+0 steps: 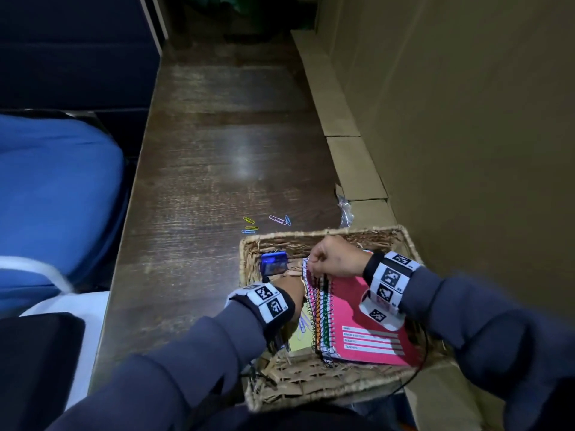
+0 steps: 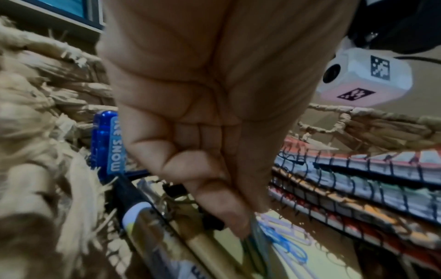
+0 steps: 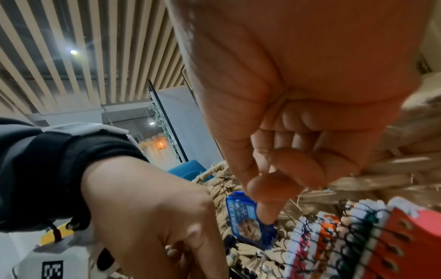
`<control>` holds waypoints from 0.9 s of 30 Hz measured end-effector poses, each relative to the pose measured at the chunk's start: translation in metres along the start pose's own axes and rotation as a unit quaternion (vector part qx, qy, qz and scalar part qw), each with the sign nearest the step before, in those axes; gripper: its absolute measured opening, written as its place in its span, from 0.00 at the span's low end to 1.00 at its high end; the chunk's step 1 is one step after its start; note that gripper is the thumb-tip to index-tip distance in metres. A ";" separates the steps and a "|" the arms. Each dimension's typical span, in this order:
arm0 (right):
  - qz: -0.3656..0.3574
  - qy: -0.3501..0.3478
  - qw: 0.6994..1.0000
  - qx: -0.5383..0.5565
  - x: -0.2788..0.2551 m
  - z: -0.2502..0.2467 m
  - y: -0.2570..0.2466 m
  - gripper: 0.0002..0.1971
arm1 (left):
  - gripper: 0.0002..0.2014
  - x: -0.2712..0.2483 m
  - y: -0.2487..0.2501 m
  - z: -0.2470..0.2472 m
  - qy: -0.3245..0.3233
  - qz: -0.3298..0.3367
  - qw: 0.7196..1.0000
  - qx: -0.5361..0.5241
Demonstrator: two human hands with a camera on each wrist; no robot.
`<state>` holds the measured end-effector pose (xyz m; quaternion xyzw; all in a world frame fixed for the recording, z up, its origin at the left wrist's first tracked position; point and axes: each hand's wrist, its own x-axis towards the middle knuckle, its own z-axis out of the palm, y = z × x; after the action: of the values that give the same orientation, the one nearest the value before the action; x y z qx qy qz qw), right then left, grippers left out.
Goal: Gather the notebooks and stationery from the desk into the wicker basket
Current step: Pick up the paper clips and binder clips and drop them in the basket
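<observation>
The wicker basket (image 1: 326,233) (image 2: 35,94) sits at the desk's near end. Inside it lies a stack of spiral notebooks (image 2: 369,188) (image 3: 358,241), a pink one (image 1: 367,309) on top. A blue box (image 1: 273,264) (image 2: 107,147) (image 3: 243,217) leans in the far left corner. My left hand (image 1: 291,293) (image 2: 243,226) reaches down beside the stack, its fingertips pinching a thin grey-green item over a yellow pad (image 2: 298,251) that carries paper clips (image 2: 286,243). My right hand (image 1: 317,259) (image 3: 269,188) hovers curled above the spirals, holding nothing I can see.
Several coloured paper clips (image 1: 249,225) (image 1: 278,219) lie on the wooden desk (image 1: 217,150) just beyond the basket. A crumpled clear wrapper (image 1: 345,209) sits by the cardboard wall (image 1: 466,150) on the right. A blue chair (image 1: 56,197) stands at the left. A gold pen (image 2: 210,249) lies in the basket.
</observation>
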<state>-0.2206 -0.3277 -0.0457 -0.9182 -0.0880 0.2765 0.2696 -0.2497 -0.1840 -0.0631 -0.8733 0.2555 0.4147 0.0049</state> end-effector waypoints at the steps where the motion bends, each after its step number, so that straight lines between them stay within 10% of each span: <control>1: -0.005 -0.001 1.000 0.000 -0.001 -0.001 0.000 0.06 | 0.13 0.000 0.001 0.000 0.000 -0.001 1.000 0.014; 9: -0.028 0.028 0.999 -0.002 0.004 -0.049 -0.026 0.06 | 0.12 -0.032 -0.026 -0.045 0.158 0.014 0.982 -0.106; 17: -0.032 0.078 0.983 -0.164 0.094 -0.105 -0.081 0.07 | 0.09 -0.039 -0.140 -0.079 0.344 -0.095 0.887 -0.292; 27: -0.037 -0.096 0.936 -0.337 0.213 -0.025 -0.112 0.10 | 0.13 0.019 -0.198 -0.021 0.298 -0.124 0.906 -0.274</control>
<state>-0.0303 -0.1789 -0.0652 -0.9204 -0.2356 0.3071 -0.0556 -0.1353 -0.0254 -0.1033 -0.9479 0.0109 0.1851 -0.2590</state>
